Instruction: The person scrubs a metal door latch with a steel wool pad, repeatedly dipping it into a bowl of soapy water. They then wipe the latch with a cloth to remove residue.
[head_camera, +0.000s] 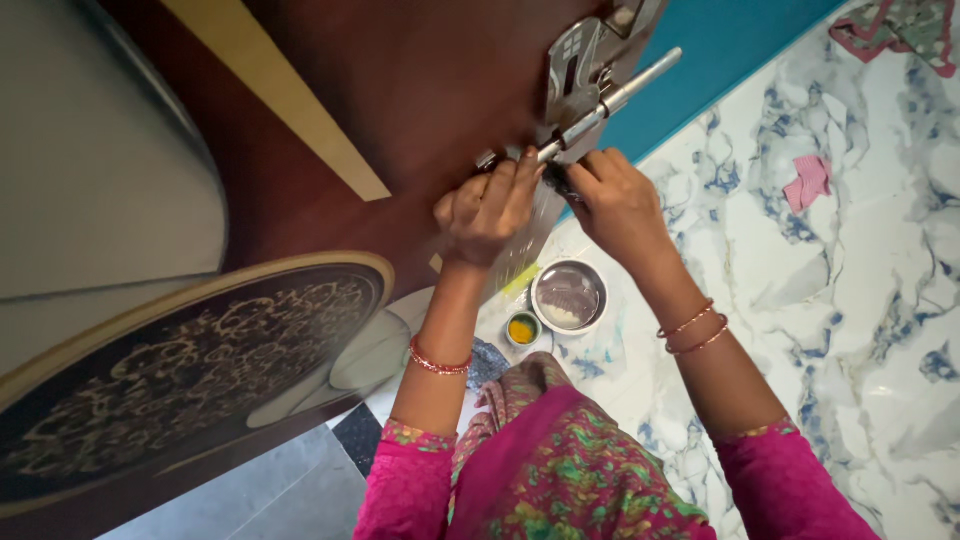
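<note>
Against the dark brown door (400, 90), seen from the head camera, both hands meet at the metal sliding bolt (610, 98), which runs slantwise across its steel latch plate (575, 60). The left hand (487, 210) is curled almost closed, thumb and forefinger pinched at the lower end of the bolt's rod; whether it grips the rod itself or something small pressed against it cannot be told. The right hand (618, 200) is likewise bent nearly shut, its fingertips touching the same lower end from the other side, with a small dark thing half hidden beneath them. A thin clear plastic sheet (525, 245) hangs just below the hands. Red bangles circle both wrists, and pink sleeves cover the upper arms.

Below the hands, on the white-and-blue marbled floor (850, 300), sits a round steel bowl (569, 296) holding something pale, and just beside it a small cup of yellow powder (522, 328). A pink cloth scrap (808, 182) lies well apart on the floor, and a patterned cloth (900, 30) lies near the top corner.
</note>
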